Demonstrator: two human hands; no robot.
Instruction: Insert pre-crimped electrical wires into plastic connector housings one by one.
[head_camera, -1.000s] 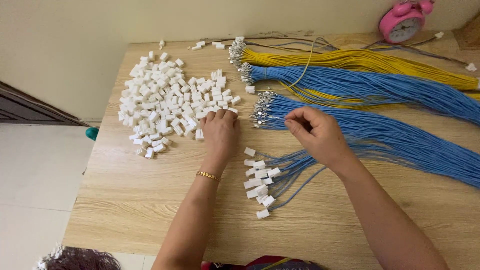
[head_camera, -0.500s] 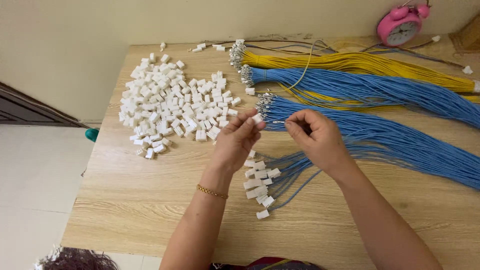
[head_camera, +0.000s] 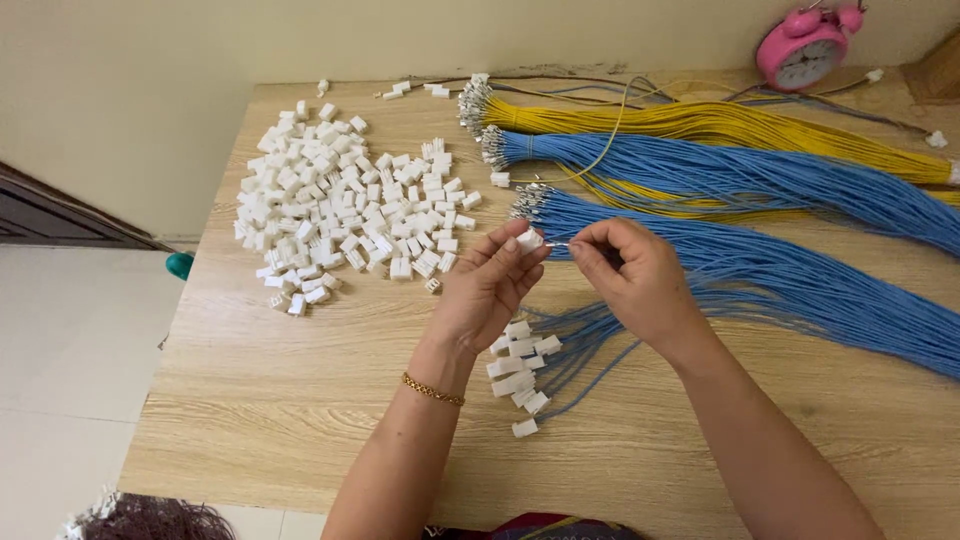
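— Where did we have the parts at that point?

— Our left hand (head_camera: 487, 292) had its fingertips pinched on one small white plastic connector housing (head_camera: 529, 240), held up just above the wooden table (head_camera: 300, 400). Our right hand (head_camera: 640, 280) had thumb and forefinger closed on the metal-tipped end of a thin blue wire (head_camera: 562, 245), which pointed at the housing and sat just beside it.

— Was the tip already in?

— We could not tell; the gap was too small to read from the head view.

— So how did we judge it should be done well?

— We thought the terminal needed to be lined up straight with the housing's opening, gripped close to the tip so the wire would not buckle, and pushed without twisting.

— And the supplies?

— The heap of loose white housings (head_camera: 340, 215) lay to the left, the bundle of blue wires (head_camera: 760, 280) ran off to the right, and the wires already fitted with white housings (head_camera: 520, 375) lay below our hands. A yellow wire bundle (head_camera: 720, 122) and a pink alarm clock (head_camera: 803, 48) sat farther back.
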